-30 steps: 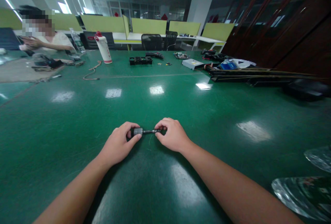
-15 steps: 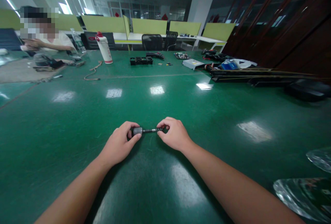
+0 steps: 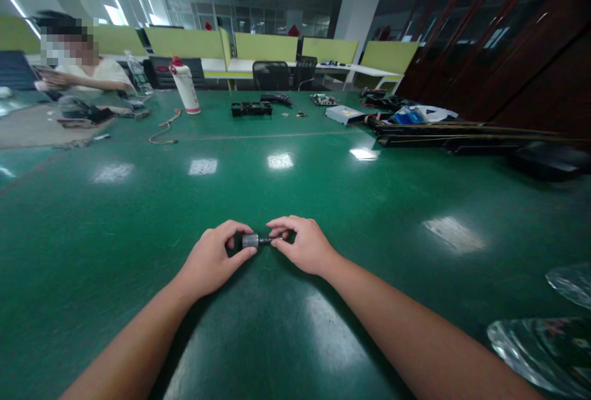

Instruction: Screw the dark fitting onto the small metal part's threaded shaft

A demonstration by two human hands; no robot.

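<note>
Metal cylinder (image 3: 250, 240) between the hands at the desk (image 3: 231, 191): left hand (image 3: 212, 258) grips it, right hand (image 3: 305, 245) narrow around its rod (image 3: 265, 240), hold unclear; handling the rod seemingly calls for steady alignment

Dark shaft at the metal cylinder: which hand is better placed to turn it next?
Probably the right hand: it is at the outer end of the dark shaft, though its exact grip is unclear. The left hand holds the metal cylinder, better placed to steady it.
</note>
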